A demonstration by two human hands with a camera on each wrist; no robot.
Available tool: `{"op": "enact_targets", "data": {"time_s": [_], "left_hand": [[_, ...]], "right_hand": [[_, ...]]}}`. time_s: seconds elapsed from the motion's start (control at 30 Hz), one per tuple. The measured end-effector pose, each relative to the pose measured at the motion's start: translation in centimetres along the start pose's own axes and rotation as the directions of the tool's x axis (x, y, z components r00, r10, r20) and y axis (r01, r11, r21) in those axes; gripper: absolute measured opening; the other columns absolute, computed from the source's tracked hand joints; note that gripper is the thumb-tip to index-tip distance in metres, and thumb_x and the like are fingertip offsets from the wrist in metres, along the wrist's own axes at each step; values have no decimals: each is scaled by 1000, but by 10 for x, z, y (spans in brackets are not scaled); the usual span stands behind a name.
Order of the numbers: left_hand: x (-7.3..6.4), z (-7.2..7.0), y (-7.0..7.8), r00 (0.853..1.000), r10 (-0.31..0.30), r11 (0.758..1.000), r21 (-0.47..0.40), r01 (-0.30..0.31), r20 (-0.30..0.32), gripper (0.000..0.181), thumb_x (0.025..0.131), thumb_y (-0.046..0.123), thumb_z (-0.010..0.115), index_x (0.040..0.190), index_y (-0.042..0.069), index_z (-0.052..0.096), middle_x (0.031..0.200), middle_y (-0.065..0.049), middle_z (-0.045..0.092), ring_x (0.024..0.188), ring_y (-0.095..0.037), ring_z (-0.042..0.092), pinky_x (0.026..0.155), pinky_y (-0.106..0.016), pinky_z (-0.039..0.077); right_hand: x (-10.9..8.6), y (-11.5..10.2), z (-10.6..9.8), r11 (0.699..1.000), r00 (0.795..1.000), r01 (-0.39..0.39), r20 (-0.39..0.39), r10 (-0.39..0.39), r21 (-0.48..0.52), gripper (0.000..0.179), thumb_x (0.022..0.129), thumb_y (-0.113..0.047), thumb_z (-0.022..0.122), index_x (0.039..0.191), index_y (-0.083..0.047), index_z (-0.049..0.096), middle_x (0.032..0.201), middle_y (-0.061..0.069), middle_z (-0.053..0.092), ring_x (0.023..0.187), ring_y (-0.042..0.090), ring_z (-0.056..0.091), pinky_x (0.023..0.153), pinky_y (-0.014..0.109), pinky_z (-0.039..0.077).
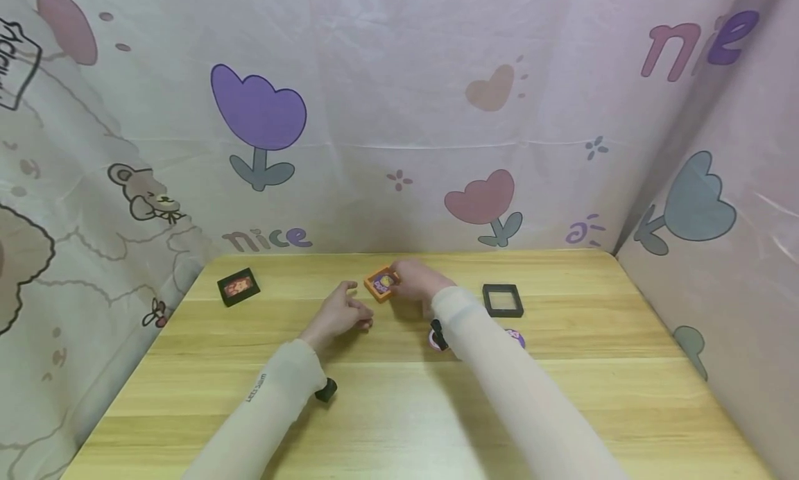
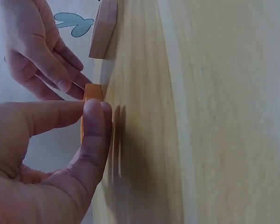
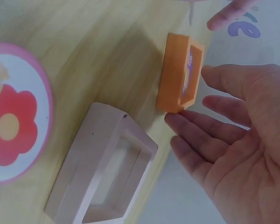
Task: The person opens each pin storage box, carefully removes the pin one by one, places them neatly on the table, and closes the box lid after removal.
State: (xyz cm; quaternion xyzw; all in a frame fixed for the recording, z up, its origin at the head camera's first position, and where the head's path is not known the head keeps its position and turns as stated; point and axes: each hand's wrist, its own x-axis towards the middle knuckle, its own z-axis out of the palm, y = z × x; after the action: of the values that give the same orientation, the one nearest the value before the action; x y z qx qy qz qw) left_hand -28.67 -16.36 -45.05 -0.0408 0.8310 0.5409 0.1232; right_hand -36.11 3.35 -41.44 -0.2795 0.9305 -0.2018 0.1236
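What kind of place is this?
Probably an indoor tabletop recording spot: a wood-grain table, cartoon-printed cloth hung behind and beside it, and a small orange frame on top.

Pale flower-printed curtains (image 1: 387, 105) hang behind and beside a wood-grain table (image 1: 387, 410)

Left arm (image 1: 256, 410) is reaching forward, slanting inward to right; right arm (image 1: 530, 397) is slanting inward to left. Left hand (image 1: 337, 317) is lying relaxed, fingers curving loosely. Right hand (image 1: 421, 282) is sitting slightly farther forward, its back showing in head view. In right wrist view, right palm is showing, thumb standing apart from gently bending fingers. Both hands are hovering near each other, apart.
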Motion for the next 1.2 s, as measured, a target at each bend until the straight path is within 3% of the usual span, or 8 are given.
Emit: {"op": "enact_targets", "data": {"time_s": [0.37, 0.63, 0.83, 1.2], "left_hand": [[4, -7, -6, 1000, -12, 1000, -29, 12, 26, 86, 98, 1, 73, 166, -4, 20, 114, -24, 74, 78, -14, 75, 79, -30, 67], [6, -8, -7, 999, -4, 998, -61, 7, 53, 84, 98, -1, 72, 165, -4, 21, 112, -23, 72, 80, -16, 76, 79, -30, 67], [5, -9, -7, 999, -4, 999, -33, 5, 49, 84, 97, 1, 74, 165, -3, 25, 105, -18, 74, 80, -18, 76, 79, -32, 67], [2, -14, -9, 999, -13, 1000, -19, 13, 43, 82, 94, 1, 76, 163, 1, 32, 104, -17, 74, 81, -16, 75, 77, -28, 65]], "right_hand": [[-3, -3, 4, 1000, 1000, 5, 31, -5, 15, 47, 101, -11, 72, 144, 6, 61, 140, 23, 69, 125, 36, 68, 115, 47, 53], [-6, -12, 6, 999, 998, 12, 66, -14, 34, 49, 103, -12, 71, 148, 2, 59, 133, 19, 72, 117, 30, 70, 109, 44, 57], [-9, -16, 7, 997, 997, 2, 83, -9, 83, 51, 104, -15, 70, 152, 0, 56, 135, 18, 72, 119, 29, 70, 110, 43, 57], [-11, -21, 10, 994, 997, 35, 70, -42, 102, 46, 102, -12, 72, 146, 0, 62, 140, 17, 70, 120, 28, 69, 109, 41, 57]]}}
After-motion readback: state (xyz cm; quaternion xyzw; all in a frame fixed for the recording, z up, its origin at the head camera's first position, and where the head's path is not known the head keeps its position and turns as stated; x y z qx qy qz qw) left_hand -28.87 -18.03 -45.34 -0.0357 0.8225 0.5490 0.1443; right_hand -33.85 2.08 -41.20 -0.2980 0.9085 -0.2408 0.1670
